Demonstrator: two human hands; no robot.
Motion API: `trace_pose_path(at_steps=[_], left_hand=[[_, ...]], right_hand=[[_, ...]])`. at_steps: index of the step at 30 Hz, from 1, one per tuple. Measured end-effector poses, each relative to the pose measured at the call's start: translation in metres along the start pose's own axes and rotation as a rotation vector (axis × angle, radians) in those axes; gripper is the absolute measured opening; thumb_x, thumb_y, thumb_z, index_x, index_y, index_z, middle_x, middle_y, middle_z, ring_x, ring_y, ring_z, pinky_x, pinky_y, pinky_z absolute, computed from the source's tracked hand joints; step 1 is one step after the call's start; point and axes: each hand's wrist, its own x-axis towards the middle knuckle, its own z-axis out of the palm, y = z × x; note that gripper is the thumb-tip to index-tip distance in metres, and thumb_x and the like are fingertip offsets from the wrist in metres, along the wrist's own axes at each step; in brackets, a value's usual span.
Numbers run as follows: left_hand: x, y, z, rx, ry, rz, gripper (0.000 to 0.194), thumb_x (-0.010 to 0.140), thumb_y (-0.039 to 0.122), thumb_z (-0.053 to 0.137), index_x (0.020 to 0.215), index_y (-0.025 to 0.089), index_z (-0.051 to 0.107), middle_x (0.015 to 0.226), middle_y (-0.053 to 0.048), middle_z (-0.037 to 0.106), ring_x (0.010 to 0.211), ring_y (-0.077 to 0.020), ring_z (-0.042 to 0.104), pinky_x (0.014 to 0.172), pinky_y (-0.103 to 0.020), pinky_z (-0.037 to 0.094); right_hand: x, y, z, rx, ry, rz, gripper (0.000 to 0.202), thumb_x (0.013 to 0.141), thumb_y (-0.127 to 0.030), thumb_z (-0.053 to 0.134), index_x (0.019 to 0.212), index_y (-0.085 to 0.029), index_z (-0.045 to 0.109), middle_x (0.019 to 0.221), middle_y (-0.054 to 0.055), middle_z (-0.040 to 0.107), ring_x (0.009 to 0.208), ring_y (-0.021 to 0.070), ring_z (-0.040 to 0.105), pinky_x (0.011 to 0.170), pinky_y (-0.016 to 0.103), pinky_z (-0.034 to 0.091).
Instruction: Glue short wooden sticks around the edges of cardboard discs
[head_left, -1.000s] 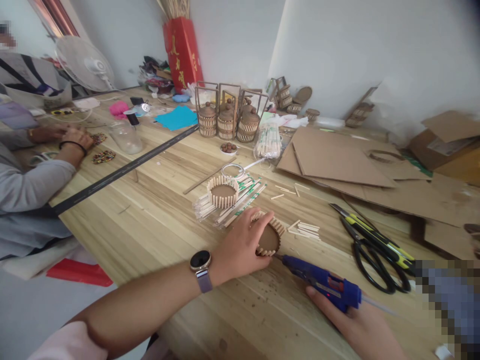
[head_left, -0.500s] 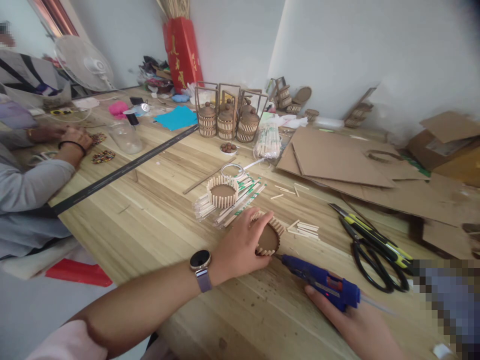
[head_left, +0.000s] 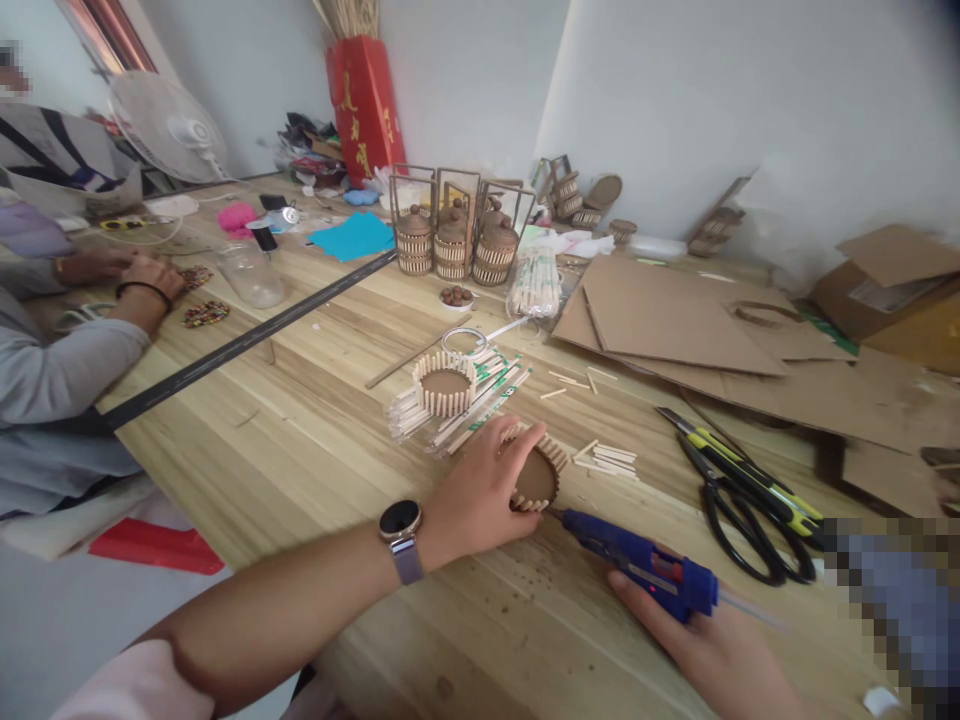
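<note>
My left hand (head_left: 487, 490) grips the left side of a round basket (head_left: 538, 478) with a brown base and a rim of short wooden sticks. A blue glue gun (head_left: 645, 565) is in my right hand (head_left: 705, 640), its nozzle at the basket's lower right edge. Behind them a second stick-rimmed basket (head_left: 445, 386) rests on wrapped chopsticks (head_left: 480, 400). Short cut sticks (head_left: 615, 460) lie right of the held basket.
Black scissors (head_left: 739, 520) and a yellow-black cutter (head_left: 757, 480) lie at the right, before cardboard sheets (head_left: 675, 310). Finished handled baskets (head_left: 454, 240) stand at the back. At the left, another person's hands (head_left: 142, 275) are near beads (head_left: 206, 314) and a jar (head_left: 259, 275).
</note>
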Motion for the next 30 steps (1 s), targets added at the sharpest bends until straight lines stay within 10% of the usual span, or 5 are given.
trace_pose_path(at_steps=[18,30], left_hand=[[0.000,0.002,-0.002,-0.023,-0.002,-0.002,0.088,0.068,0.019,0.075,0.142,0.022,0.026,0.139,-0.017,0.036,0.134,-0.0328,0.035,0.109,-0.052,0.037],[0.000,0.005,-0.003,-0.058,-0.042,-0.006,0.093,0.066,0.021,0.079,0.142,0.023,0.025,0.141,-0.018,0.035,0.136,-0.0349,0.034,0.109,-0.054,0.035]], right_hand=[[-0.011,0.031,0.019,0.040,0.090,0.109,0.040,0.073,-0.062,0.057,0.082,-0.026,0.073,0.084,0.005,0.080,0.083,0.0313,0.074,0.067,0.037,0.061],[-0.001,0.002,0.000,0.105,0.034,0.121,0.031,0.073,-0.053,0.061,0.080,-0.026,0.074,0.079,0.003,0.079,0.086,0.0314,0.074,0.081,0.039,0.059]])
